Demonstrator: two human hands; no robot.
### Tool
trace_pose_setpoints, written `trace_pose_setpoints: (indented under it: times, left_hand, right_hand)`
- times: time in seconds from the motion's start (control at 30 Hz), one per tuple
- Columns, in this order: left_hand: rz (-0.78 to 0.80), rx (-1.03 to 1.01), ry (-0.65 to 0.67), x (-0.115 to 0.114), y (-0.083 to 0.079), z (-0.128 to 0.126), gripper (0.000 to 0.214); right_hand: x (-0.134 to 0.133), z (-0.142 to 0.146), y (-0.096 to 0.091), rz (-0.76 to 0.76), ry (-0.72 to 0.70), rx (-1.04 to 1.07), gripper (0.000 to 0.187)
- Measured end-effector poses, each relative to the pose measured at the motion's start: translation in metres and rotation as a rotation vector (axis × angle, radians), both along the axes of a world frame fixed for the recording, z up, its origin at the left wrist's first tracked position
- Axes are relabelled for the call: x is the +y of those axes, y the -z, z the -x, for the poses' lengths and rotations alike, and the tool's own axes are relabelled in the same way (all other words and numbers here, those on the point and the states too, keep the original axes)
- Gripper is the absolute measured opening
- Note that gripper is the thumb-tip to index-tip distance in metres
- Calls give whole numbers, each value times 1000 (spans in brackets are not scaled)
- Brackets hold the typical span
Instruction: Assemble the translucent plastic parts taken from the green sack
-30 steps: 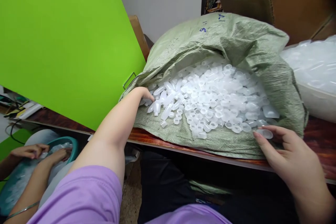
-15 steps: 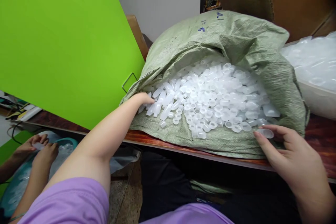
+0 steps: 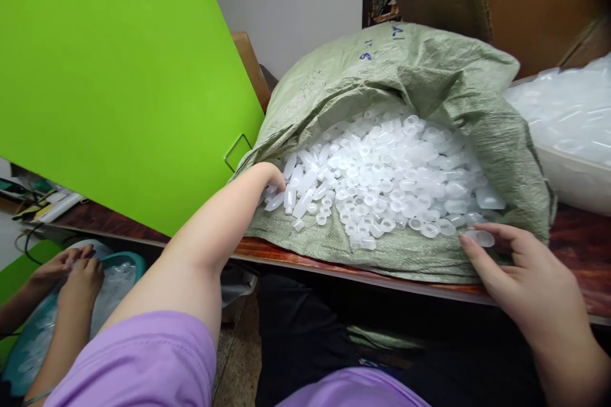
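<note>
A green woven sack [image 3: 506,133] lies on its side with its mouth towards me, and a heap of translucent white plastic tube pieces [image 3: 382,172] spreads out of it. At the left of the heap my left hand [image 3: 271,177] bends down among the longer pieces; its fingers are mostly hidden behind the wrist. My right hand [image 3: 529,273], at the sack's front right edge, pinches one short translucent plastic tube piece [image 3: 482,239] between thumb and fingers, with its round end showing.
A bright green panel [image 3: 119,76] with a metal handle stands at left. At right sits a white tub [image 3: 573,175] heaped with translucent pieces. Cardboard boxes [image 3: 534,6] stand behind. Lower left, another person's hands [image 3: 79,273] work over a teal basin [image 3: 138,261].
My left hand has moved slightly right and bent further down into the pieces. My right hand keeps its pinch on the tube piece, almost still.
</note>
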State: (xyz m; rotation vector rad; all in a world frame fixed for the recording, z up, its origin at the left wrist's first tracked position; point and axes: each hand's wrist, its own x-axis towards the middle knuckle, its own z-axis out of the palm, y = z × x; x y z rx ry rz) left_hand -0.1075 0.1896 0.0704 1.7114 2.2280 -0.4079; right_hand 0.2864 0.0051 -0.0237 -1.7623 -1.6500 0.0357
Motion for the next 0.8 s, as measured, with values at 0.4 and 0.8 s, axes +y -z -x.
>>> trace_pose_setpoints:
  times: [0.4,0.8]
  left_hand:
    - [-171,28,2,-15,-14,-4,72]
    - [-445,-1631,-415,-135,-25,-75,30]
  right_hand:
    - [0,3,-1,-133,15,18,42]
    - [-17,34,-6,-156,-290,396,34]
